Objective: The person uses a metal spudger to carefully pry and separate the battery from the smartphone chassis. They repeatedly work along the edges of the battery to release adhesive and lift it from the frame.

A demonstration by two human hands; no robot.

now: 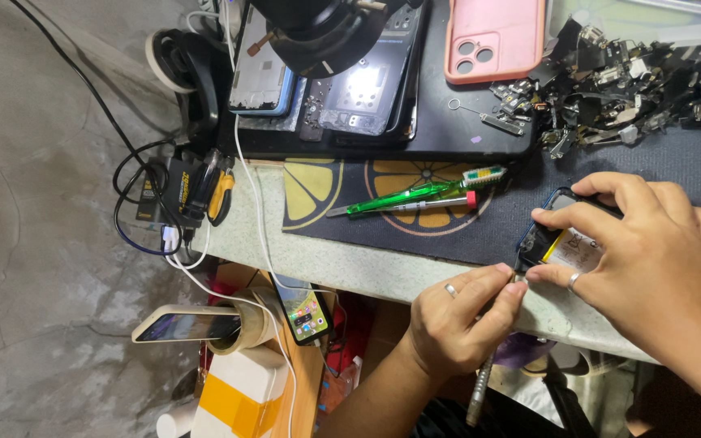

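with the right hand (651,259) clamped on the opened phone (565,243) at the bench (383,272) edge, the left hand (456,320), pinching a slim screwdriver (480,389), probably works best keeping its tip upright and pressing lightly.

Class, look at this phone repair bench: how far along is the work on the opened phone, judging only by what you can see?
Done: the opened phone has its back off, its battery exposed. In hand: the right hand steadies it while the left hand works a metal screwdriver at its lower edge. Left: the phone is unclosed; the pink case lies apart.
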